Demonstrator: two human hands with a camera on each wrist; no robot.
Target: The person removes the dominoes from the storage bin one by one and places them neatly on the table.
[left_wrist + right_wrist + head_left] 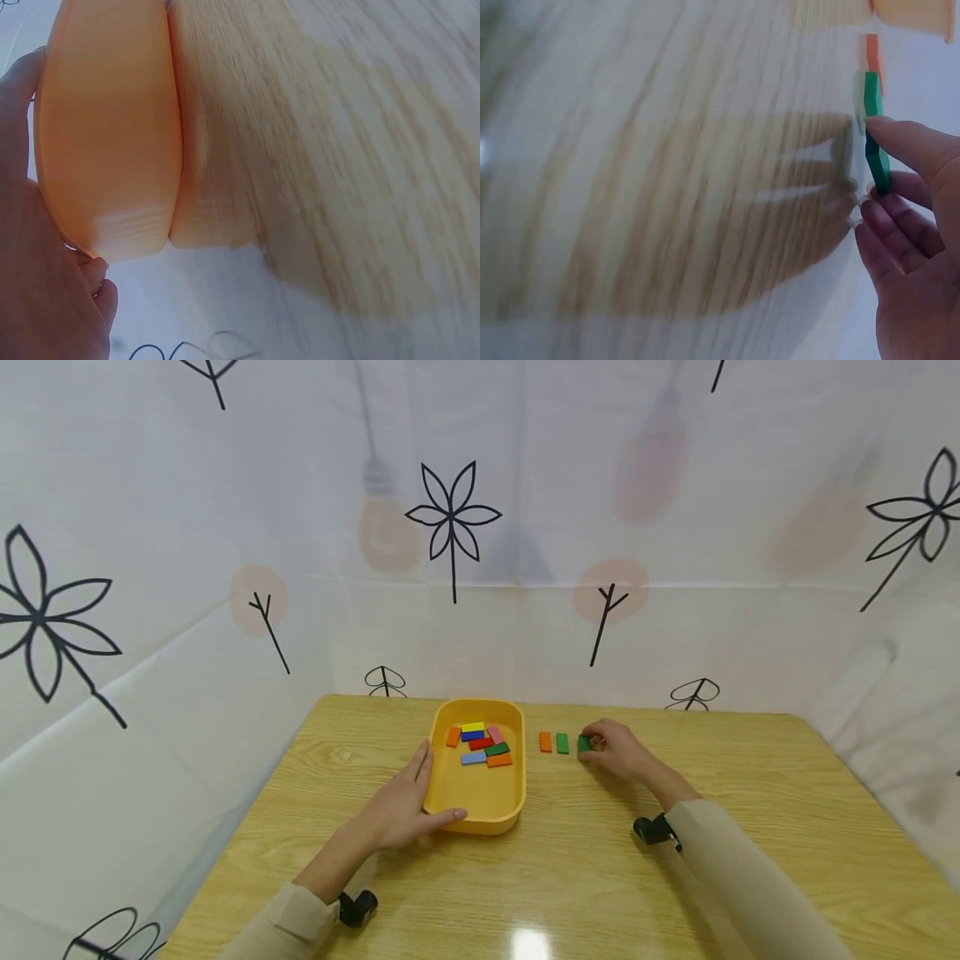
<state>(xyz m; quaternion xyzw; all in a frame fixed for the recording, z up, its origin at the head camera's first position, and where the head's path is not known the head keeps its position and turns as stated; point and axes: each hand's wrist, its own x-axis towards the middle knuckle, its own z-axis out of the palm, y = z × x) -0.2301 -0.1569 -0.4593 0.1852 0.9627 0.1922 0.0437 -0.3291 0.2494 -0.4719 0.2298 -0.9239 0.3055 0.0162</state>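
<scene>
Though between hands [401, 806] [621, 753], tray [480, 795] against left.

Printed sheeting [517, 635] round a table [570, 868] suggests a booth.

Left fingers [419, 767] straight, right fingers [602, 727] pinching, arms [750, 877] reaching forward

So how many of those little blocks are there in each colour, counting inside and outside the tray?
Orange blocks: 3
Green blocks: 3
Yellow block: 1
Dark blue block: 1
Light blue block: 1
Red block: 1
Pink block: 1
Total visible: 11
</scene>
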